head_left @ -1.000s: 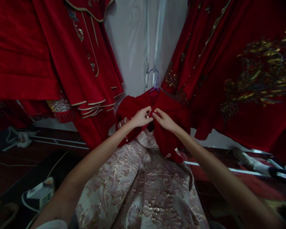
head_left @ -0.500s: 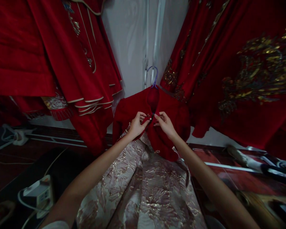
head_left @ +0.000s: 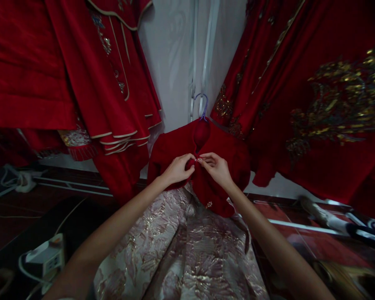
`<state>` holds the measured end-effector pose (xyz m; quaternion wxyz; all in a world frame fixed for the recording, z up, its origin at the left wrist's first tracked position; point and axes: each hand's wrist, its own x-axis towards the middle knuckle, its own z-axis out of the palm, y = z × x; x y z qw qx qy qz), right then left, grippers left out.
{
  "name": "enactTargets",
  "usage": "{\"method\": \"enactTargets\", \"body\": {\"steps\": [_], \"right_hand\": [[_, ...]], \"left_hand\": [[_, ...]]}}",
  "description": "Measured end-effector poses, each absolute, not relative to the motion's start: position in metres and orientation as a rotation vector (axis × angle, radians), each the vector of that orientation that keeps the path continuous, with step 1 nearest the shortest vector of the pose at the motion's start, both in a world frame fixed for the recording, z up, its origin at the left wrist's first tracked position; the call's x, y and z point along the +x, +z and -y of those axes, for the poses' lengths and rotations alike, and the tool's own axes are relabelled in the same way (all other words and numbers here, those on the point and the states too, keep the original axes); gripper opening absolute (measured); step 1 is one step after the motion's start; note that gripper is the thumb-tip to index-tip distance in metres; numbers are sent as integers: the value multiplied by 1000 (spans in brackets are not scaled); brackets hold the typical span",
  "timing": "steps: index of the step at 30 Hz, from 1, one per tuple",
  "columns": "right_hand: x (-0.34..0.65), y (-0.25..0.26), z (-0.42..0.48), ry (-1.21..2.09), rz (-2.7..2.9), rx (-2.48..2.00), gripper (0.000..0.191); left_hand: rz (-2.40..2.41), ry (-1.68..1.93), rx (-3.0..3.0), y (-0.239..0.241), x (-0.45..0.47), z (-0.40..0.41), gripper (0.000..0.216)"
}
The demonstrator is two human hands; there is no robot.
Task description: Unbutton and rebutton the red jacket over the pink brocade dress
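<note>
A short red jacket (head_left: 175, 146) hangs on a purple hanger (head_left: 205, 109) in front of me, over a pale brocade skirt (head_left: 215, 250) with a shiny floral pattern. At the jacket's front opening, below the collar, my left hand (head_left: 178, 170) pinches the left front edge between thumb and fingers. Close against it, my right hand (head_left: 218, 168) pinches the other front edge at a small beaded button (head_left: 197, 160). The fingertips nearly meet and partly hide the fastening. Lower on the jacket front sits another beaded ornament (head_left: 209, 204).
Red garments with pale piping (head_left: 121, 121) hang at left. A red garment with gold embroidery (head_left: 346, 91) hangs at right. A white power strip (head_left: 51, 260) with a cable lies at lower left. A white rail (head_left: 303, 226) runs low at right.
Both hands have come closer together at the front opening and sit slightly lower in view. The left fingers have turned toward the right hand. The whole view has shifted slightly.
</note>
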<state>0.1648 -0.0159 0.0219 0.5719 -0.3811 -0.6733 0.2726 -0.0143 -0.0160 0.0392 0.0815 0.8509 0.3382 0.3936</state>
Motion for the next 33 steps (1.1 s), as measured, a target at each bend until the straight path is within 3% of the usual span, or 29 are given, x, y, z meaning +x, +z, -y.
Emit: {"method": "enactTargets", "body": {"steps": [9,33], "right_hand": [[163,32,34,413,1574,-956,29],[179,24,18,593,1538,-861,34]], "left_hand": [[-1091,1152,2567,51,-1,13,12],[-890,1068,2618,56,8,1,11]]}}
